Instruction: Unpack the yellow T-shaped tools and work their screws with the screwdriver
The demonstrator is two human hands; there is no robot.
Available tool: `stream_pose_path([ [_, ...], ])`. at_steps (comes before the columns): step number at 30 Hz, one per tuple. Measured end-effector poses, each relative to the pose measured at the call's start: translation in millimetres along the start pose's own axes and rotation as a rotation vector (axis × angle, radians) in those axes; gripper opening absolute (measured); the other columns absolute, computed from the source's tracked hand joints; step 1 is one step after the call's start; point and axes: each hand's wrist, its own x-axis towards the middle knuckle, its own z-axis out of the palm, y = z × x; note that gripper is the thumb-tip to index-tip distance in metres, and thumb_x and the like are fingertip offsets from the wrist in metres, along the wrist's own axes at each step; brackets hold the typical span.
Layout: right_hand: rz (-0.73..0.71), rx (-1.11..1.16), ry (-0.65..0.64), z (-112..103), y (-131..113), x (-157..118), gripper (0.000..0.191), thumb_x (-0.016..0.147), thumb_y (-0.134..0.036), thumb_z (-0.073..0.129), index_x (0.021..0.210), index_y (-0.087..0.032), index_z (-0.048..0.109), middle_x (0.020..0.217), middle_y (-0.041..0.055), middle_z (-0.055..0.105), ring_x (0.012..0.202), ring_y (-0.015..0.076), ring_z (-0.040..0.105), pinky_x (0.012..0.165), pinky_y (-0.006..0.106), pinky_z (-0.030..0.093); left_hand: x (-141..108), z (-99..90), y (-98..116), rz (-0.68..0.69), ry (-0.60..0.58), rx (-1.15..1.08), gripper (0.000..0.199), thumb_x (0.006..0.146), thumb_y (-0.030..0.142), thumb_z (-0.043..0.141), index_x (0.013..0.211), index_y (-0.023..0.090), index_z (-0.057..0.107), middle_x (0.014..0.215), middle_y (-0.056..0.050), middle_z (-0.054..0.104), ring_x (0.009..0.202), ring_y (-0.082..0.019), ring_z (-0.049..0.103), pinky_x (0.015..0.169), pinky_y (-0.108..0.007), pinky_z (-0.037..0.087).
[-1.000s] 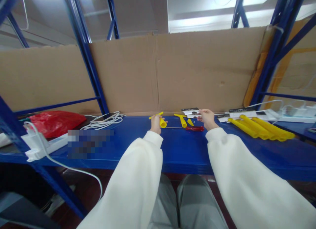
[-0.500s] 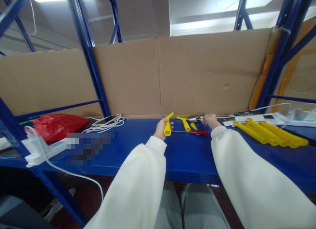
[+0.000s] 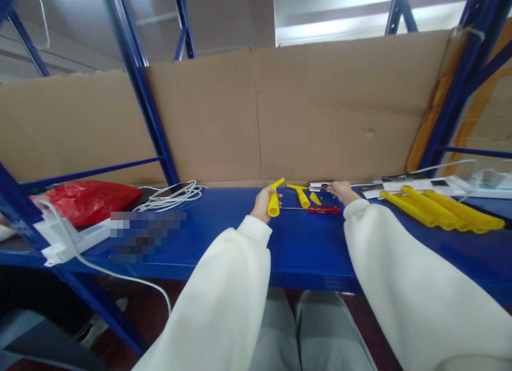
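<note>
My left hand (image 3: 262,204) is wrapped round a yellow hollow plastic piece (image 3: 273,203), its round open end facing me and a thin arm slanting up to the right. Right of it lies a similar yellow T-shaped piece (image 3: 303,196), with a small yellow piece (image 3: 315,199) alongside. A screwdriver with a red handle (image 3: 323,210) lies in front of these, its shaft pointing toward my left hand. At the back of the shelf, my right hand (image 3: 343,191) has its fingers drawn together over small metal parts (image 3: 323,188); what they hold is too small to tell.
Several yellow tubes (image 3: 444,211) lie side by side on the right, before white-and-black strips (image 3: 432,185). On the left are a red plastic bag (image 3: 90,200), a coiled white cable (image 3: 174,196) and a white power strip (image 3: 86,238). Cardboard (image 3: 320,110) walls the back of the blue shelf (image 3: 312,248).
The view has tilted down slightly. My right hand has shifted a little and more of the small metal parts beside it shows. My left hand keeps the yellow piece in nearly the same place.
</note>
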Motion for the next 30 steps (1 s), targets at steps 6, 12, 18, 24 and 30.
stream_pose_path([
  [6,0.006,-0.043,-0.025,-0.1,2.3,2.4,0.023,0.068,0.006,0.063,0.075,-0.016,0.060,0.065,0.0001,0.058,0.061,0.0110,0.056,0.050,0.017,0.048,1.8,-1.3,-2.2,0.021,0.000,-0.027,0.041,0.080,0.018,0.052,0.120,0.009,0.057,0.059,-0.002,0.059,0.034,-0.012,0.044,0.035,-0.023,0.038],
  [12,-0.004,-0.033,-0.090,-0.8,3.9,1.3,0.024,0.069,0.006,0.062,0.070,-0.017,0.056,0.067,0.0010,0.059,0.063,0.0116,0.057,0.053,0.018,0.048,2.9,-1.5,-0.7,0.000,-0.014,-0.048,0.033,0.080,0.018,0.052,0.112,0.012,0.058,0.059,-0.002,0.060,0.033,-0.011,0.043,0.032,-0.022,0.035],
  [18,-0.005,-0.034,-0.176,-0.3,3.7,-2.5,0.024,0.069,0.005,0.063,0.069,-0.017,0.056,0.066,0.0005,0.059,0.062,0.0112,0.056,0.053,0.018,0.050,5.1,-2.3,-2.1,0.005,-0.032,-0.054,0.037,0.079,0.020,0.054,0.115,0.012,0.058,0.060,-0.002,0.061,0.034,-0.012,0.044,0.034,-0.022,0.036],
  [24,-0.036,-0.088,-0.207,-2.7,0.4,-12.2,0.024,0.066,0.006,0.060,0.066,-0.017,0.058,0.066,-0.0005,0.059,0.068,0.0113,0.056,0.058,0.017,0.046,0.2,-1.1,0.0,-0.014,-0.029,-0.045,0.035,0.082,0.016,0.048,0.116,0.011,0.057,0.058,-0.002,0.061,0.033,-0.011,0.044,0.034,-0.021,0.035],
  [30,-0.054,-0.153,-0.231,1.1,-2.9,-19.4,0.028,0.065,0.007,0.057,0.055,-0.018,0.055,0.061,-0.0008,0.056,0.069,0.0128,0.054,0.059,0.018,0.042,0.3,-1.5,-0.3,-0.012,-0.047,-0.059,0.032,0.079,0.019,0.054,0.110,0.013,0.058,0.059,-0.003,0.061,0.033,-0.011,0.044,0.033,-0.021,0.034],
])
